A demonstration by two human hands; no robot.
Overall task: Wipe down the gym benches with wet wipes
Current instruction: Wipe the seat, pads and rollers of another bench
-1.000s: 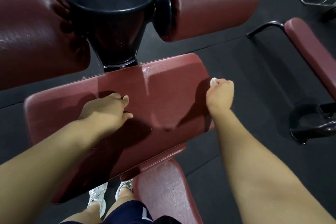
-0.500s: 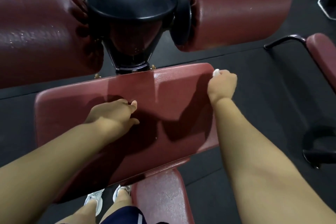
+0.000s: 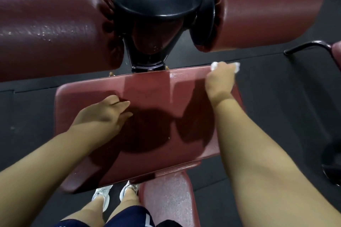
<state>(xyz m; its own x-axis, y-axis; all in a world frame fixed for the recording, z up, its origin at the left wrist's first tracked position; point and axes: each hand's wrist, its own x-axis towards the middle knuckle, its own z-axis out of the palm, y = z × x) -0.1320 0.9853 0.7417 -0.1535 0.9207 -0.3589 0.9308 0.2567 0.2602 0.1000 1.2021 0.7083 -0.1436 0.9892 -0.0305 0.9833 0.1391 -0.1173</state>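
The person stands over a maroon bench pad [image 3: 147,97], a wide padded slab that fills the middle of the view and slopes slightly down toward seven o'clock. The right hand [image 3: 219,81] is curled into a fist at the pad's far right corner, toward one o'clock from the pad's centre, and it clutches a white wet wipe [image 3: 237,67]. Bits of the wipe poke out on both sides of the knuckles, one at the thumb side and one past the outer edge. The fist presses the wipe against the top edge of the pad.

The left hand [image 3: 105,114] lies on the pad at about nine o'clock from its centre, palm down, fingers loosely bent and a little spread, holding nothing. It touches the vinyl and throws a dark shadow toward the pad's middle.

Beyond the pad, at twelve o'clock, a black cone-shaped hub [image 3: 156,14] carries two maroon roller pads: the left roller [image 3: 55,29] at ten o'clock and the right roller [image 3: 262,9] at two o'clock. Just beneath the pad's near edge, at six o'clock, a narrower maroon seat pad [image 3: 169,201] runs down toward the bottom of the view. Beside it, white shoes [image 3: 103,195] rest on the dark rubber floor [image 3: 276,108]. At three o'clock, the corner of another bench [image 3: 336,49] with a black frame shows at the edge.
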